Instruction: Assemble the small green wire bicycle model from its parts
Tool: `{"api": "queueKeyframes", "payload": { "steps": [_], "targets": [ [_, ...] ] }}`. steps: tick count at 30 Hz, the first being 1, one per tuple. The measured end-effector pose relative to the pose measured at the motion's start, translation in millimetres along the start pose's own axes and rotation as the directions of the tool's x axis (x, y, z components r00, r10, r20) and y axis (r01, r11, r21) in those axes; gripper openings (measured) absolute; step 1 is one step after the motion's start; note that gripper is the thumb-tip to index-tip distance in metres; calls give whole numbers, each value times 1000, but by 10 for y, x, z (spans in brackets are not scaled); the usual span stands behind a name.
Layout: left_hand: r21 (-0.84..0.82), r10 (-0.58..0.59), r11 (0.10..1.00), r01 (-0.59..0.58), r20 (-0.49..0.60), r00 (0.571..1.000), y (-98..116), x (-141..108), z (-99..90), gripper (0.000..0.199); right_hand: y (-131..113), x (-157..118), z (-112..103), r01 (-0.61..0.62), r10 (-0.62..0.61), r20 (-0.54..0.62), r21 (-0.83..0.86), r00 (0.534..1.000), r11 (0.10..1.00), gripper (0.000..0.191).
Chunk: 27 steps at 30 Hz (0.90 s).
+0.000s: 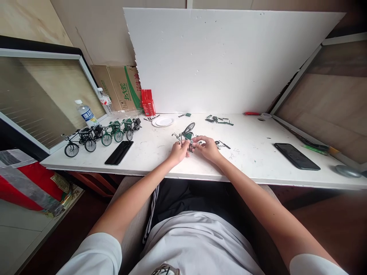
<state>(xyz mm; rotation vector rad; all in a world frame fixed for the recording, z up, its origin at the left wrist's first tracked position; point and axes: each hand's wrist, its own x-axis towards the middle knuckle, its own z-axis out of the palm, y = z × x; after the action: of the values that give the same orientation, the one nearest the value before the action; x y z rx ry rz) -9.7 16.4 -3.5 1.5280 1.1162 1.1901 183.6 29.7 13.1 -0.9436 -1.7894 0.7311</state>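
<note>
A small green model bicycle (187, 135) is held just above the white table, tilted, with one wheel (189, 128) pointing up and away from me. My left hand (179, 151) is closed around its near side, by the handlebar. The fingers of my right hand (207, 147) pinch at the bicycle's right side; any small part between those fingertips is too small to make out. Just right of that hand lie loose dark bicycle parts (220, 145). More frame pieces (218, 120), dark and green, lie farther back.
Several finished-looking model bicycles (78, 142) stand at the left, near a phone (119, 152) and a labelled bottle (86, 114). White plates (163, 121) and a red box (148, 103) sit at the back. Another phone (296, 156) lies right. A white board (229, 61) rises behind the table (249, 164).
</note>
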Motion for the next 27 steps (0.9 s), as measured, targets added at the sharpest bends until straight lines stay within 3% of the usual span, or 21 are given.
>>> {"api": "queueKeyframes", "payload": {
  "steps": [7,20,27],
  "targets": [
    [-28,-35,999,35,5,999,6,-2,-5,44,-40,-7,9,-6,6,30,12,1000,1000,39],
    [22,-42,999,42,26,999,29,-4,-14,42,-53,3,-6,-36,34,-92,-28,995,999,33],
    [13,-60,998,60,16,998,2,12,-23,43,-103,-13,-2,-21,23,-73,23,997,1000,34]
  ]
}}
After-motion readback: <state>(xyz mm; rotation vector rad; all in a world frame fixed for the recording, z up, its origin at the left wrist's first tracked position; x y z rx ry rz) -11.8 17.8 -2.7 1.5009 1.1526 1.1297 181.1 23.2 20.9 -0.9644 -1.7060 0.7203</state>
